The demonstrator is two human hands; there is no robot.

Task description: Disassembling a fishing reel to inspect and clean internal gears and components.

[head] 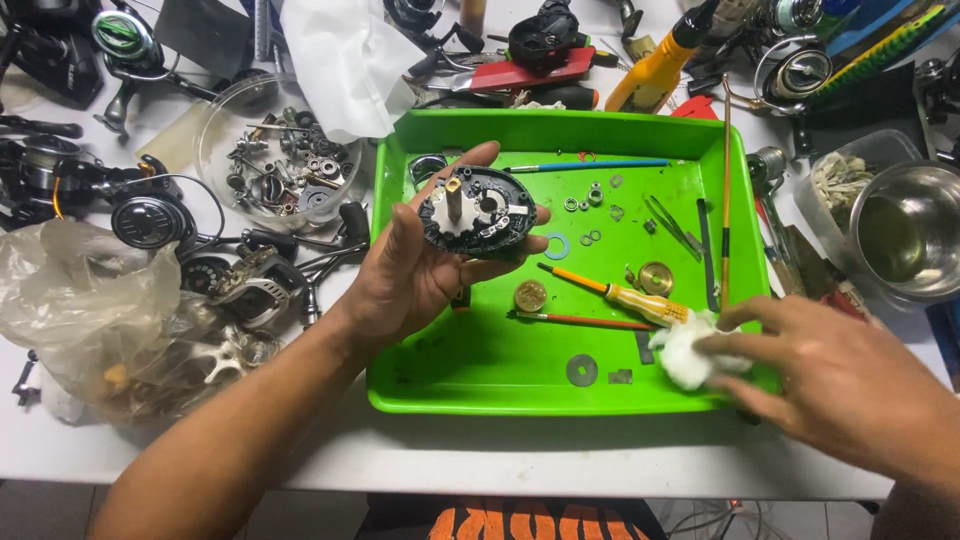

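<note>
Here, cupped in the left hand point(425, 265), palm up and fingers curled round its rim: a dark, roundish reel side plate point(478, 212), held above the left half of the green tray point(560, 130), gear face toward the camera, short pale shaft standing up out of it and leaning slightly away. Gripped firmly, thumb at the near edge, fingertips at the far edge. Over at the tray's near right corner, the right hand point(835, 385), fingers bent and pressed down on a white wad of cotton point(682, 352), wad resting on the tray's floor just inside the rim. Well apart from each other, plate to the left and higher, wad to the right and lower, the tray's open middle between them. Closer to the wad than to the plate: an orange-handled screwdriver point(620, 293), long axis slanting from the tray's centre down toward the right corner, handle end touching or nearly touching the cotton. Beside it, a thin red-shafted brush point(580, 320), a brass gear point(530, 295) and a flat washer point(581, 369), all loose on the tray's floor.
</note>
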